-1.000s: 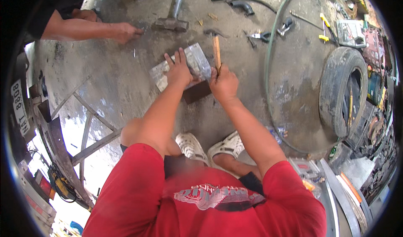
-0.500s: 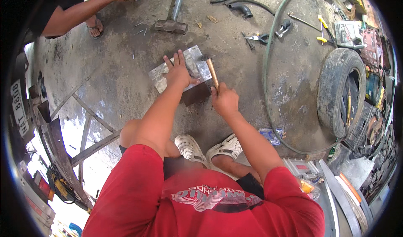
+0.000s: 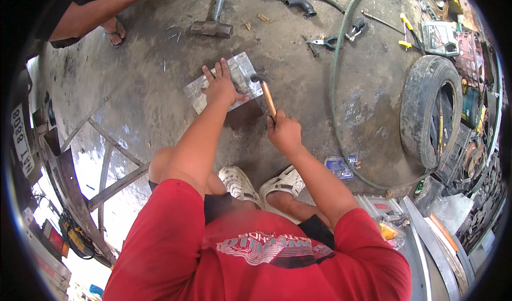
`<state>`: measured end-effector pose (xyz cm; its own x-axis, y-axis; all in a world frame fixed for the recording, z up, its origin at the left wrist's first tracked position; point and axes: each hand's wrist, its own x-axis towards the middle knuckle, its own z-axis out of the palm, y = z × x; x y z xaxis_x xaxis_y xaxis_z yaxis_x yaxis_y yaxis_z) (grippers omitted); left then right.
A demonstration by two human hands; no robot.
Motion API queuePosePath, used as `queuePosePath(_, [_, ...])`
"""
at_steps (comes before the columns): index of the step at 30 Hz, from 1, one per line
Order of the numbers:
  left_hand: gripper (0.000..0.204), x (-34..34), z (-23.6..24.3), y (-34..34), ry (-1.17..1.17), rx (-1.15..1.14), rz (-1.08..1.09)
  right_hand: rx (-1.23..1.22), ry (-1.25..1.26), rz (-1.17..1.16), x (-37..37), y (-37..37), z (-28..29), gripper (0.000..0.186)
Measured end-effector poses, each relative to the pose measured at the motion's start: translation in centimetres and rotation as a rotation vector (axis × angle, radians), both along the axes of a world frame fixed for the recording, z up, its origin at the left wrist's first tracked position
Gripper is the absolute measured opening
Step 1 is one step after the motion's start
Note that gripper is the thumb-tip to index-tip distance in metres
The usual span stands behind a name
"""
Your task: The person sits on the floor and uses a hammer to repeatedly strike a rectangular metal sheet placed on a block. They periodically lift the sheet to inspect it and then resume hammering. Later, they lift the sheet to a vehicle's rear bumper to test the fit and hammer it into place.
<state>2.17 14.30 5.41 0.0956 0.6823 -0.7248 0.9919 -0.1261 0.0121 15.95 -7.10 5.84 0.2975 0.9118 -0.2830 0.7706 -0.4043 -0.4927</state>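
A shiny piece of sheet metal (image 3: 242, 69) lies on the concrete floor in front of my feet. My left hand (image 3: 221, 90) is spread flat on it, fingers apart, pressing on its middle. My right hand (image 3: 285, 133) is wrapped round the wooden handle of a hammer (image 3: 268, 98). The dark hammer head is at the sheet's right edge; I cannot tell whether it touches. A dark flat block (image 3: 245, 114) shows under the sheet's near side, partly covered by it.
A sledgehammer (image 3: 212, 29) lies beyond the sheet. Pliers (image 3: 325, 42), a black bent hose (image 3: 301, 6) and a long green hose (image 3: 335, 87) are to the right, before a tyre (image 3: 429, 111). At far left another person's arm (image 3: 101, 13) reaches in. A metal frame (image 3: 114, 135) stands left.
The hammer head has come down slightly toward the sheet's right edge. My left hand stays spread on the sheet. The whole view has shifted a little.
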Motion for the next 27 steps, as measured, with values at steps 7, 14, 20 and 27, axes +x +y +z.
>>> queuePosePath(7, [0.163,0.0,-0.5,-0.3,-0.007,0.030,-0.031,-0.079,0.012,-0.124,-0.7,0.2,-2.3,0.029])
queuePosePath(14, [0.162,-0.5,-0.9,-0.2,-0.015,0.057,-0.014,-0.022,-0.010,-0.050,-0.4,-2.7,-0.8,0.030])
queuePosePath(20, [0.165,0.0,-0.6,0.1,-0.013,0.042,-0.016,0.090,0.009,-0.108,-0.3,-4.2,-1.4,0.031])
queuePosePath(27, [0.161,0.4,0.4,-0.1,-0.024,0.010,0.021,-0.050,-0.029,-0.027,0.3,-5.4,-1.6,0.029])
